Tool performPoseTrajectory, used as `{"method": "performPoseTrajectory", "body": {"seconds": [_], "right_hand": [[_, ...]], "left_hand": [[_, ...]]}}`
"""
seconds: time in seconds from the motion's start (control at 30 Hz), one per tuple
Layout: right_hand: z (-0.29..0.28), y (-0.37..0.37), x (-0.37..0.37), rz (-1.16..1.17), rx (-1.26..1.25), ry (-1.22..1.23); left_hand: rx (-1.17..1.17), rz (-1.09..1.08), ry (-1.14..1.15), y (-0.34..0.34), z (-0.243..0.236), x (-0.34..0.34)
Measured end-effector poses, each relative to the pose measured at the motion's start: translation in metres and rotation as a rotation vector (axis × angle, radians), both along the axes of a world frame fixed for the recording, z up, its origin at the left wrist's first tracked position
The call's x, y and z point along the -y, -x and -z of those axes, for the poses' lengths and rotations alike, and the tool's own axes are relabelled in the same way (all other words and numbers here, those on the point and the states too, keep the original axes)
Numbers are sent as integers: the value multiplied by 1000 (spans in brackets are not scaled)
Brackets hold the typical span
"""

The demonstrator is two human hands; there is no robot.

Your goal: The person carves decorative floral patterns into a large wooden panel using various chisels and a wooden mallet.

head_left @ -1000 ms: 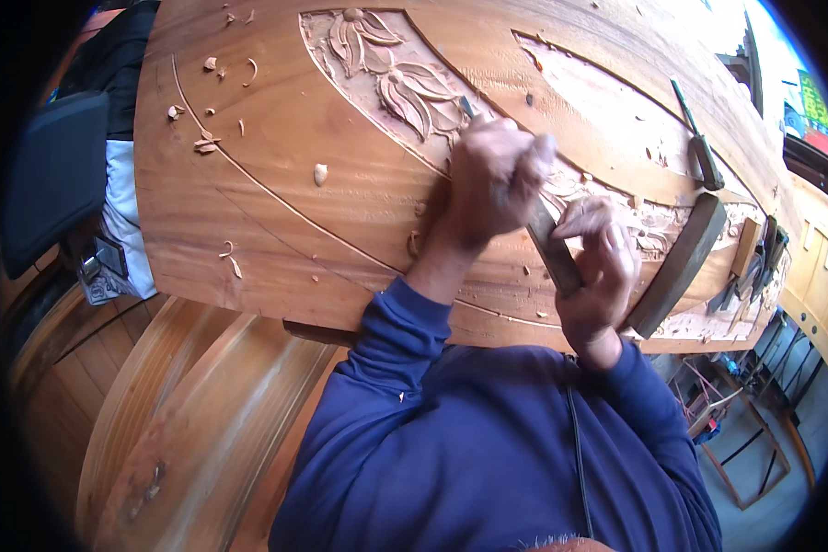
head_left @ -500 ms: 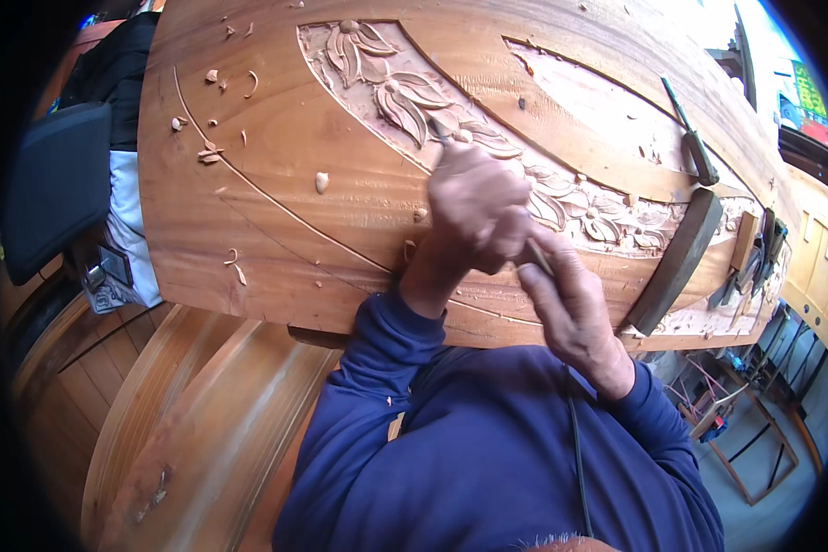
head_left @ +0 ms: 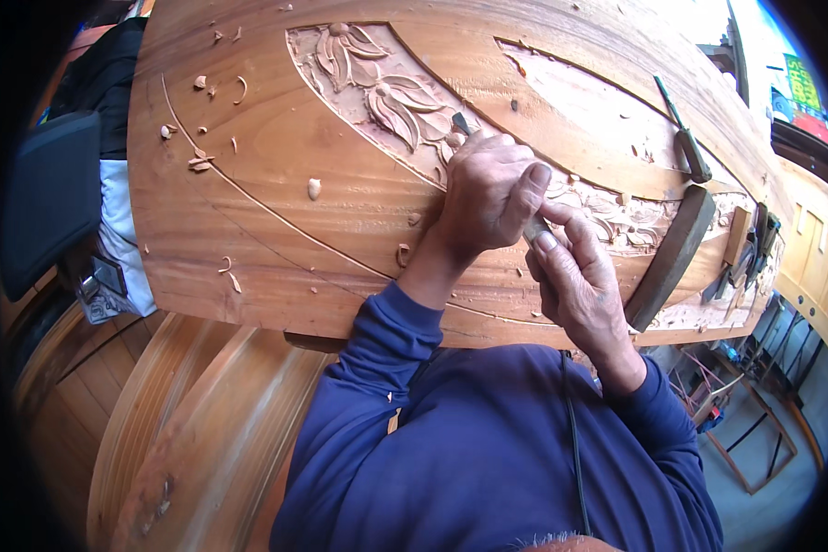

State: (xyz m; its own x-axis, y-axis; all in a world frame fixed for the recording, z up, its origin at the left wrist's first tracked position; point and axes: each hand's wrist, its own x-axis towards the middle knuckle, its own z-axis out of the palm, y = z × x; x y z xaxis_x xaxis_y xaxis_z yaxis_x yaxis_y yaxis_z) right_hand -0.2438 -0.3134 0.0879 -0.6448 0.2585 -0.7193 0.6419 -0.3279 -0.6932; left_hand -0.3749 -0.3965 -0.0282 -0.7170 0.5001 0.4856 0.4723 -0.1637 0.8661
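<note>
A carving chisel point(head_left: 460, 121) slants across a wooden panel point(head_left: 276, 175), its flat metal tip showing beside a carved flower relief point(head_left: 396, 106). My left hand point(head_left: 489, 189) is closed round the chisel close to its tip. Behind it, toward my body, my right hand point(head_left: 580, 271) grips the handle end with thumb and fingers. Most of the shaft is hidden by my hands. The relief runs in a curved, recessed band from the upper left to the right, with petals and leaves raised from a paler ground.
A dark wooden bar point(head_left: 673, 258) lies across the panel at the right. Beyond it are another chisel point(head_left: 693, 155) and a cluster of tools point(head_left: 762, 241). Shavings point(head_left: 201, 163) are scattered at the left. A dark chair point(head_left: 51, 202) stands left; long boards point(head_left: 216, 414) lie below.
My hands have shifted slightly right, and the chisel tip now shows clear of the flower beside it. My left thumb has lifted upward. The whole view has shifted a little.
</note>
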Motion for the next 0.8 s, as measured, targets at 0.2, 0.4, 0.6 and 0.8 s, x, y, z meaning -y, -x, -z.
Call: {"method": "performPoseTrajectory", "body": {"seconds": [0.2,0.4,0.6,0.8], "right_hand": [[11,2,-12,13,-36,22],[16,5,-14,-25,-101,-51],[-1,14,-25,-59,-66,3],[20,10,-37,-91,-143,61]], "left_hand": [[-48,8,173,2,-2,-3],[-42,-61,199,0,1,-5],[-30,-91,151,0,0,-10],[-19,-122,193,-1,3,-16]]}}
